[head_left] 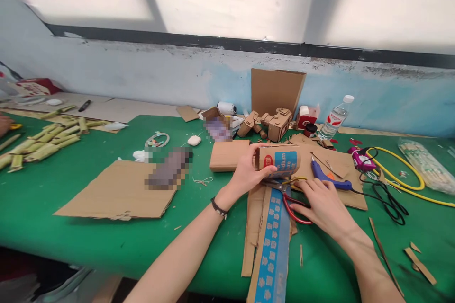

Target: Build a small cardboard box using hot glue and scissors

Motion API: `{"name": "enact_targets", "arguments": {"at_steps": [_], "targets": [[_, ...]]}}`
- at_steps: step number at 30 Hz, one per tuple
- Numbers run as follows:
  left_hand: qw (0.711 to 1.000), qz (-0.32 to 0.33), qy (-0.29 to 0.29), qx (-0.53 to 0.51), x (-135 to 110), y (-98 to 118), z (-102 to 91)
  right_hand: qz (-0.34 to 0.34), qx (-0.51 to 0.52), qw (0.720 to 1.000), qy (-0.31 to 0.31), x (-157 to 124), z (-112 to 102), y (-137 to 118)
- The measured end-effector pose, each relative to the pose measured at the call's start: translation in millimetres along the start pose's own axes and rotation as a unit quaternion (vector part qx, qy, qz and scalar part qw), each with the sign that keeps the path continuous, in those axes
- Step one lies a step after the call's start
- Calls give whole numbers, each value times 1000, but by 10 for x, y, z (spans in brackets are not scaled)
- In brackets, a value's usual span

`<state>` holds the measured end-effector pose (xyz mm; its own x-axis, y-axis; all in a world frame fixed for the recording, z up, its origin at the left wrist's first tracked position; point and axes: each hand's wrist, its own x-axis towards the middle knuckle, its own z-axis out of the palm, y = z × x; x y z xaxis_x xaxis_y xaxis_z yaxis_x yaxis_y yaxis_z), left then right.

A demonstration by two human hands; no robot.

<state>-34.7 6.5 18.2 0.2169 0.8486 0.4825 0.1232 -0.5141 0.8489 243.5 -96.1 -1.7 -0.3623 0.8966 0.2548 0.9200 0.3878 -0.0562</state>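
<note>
My left hand (250,168) grips a curved piece of printed cardboard (280,160), bent like a half tube, with its thumb on the near side. My right hand (322,203) is on a pair of scissors (300,215); the thumb is at the red handle loop and the fingers are by the yellow one. The scissor blades lie under the curved piece, and I cannot make out whether they touch it. Below them, a long cardboard strip with blue print (272,251) reaches toward me over a plain strip (249,241). A cardboard box shape (227,155) stands beside my left hand.
A blue glue gun (330,177) rests on cardboard just beyond my right hand, its black cord (387,203) trailing right. Farther back are a cardboard camera model (279,124) and a water bottle (334,119). A cardboard sheet (117,191) and cut stalks (53,139) lie left.
</note>
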Motion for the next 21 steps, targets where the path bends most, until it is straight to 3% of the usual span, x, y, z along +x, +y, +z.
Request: {"name": "enact_targets", "arguments": {"at_steps": [5,10,13,15,21], "targets": [[997,1,69,-38,50,-19,-84,46,-56,997,39,-138,-64,445],[997,2,48,-68,49,69,-261,149,9,981,125,-129,-181,783],[998,16,28,-53,-28,58,-289,178,104,961,186,-67,-261,756],[999,21,19,-44,-86,38,-284,171,164,952,195,-38,-308,663],[998,55,13,-17,-159,44,-336,100,230,958,139,-16,-388,406]]}}
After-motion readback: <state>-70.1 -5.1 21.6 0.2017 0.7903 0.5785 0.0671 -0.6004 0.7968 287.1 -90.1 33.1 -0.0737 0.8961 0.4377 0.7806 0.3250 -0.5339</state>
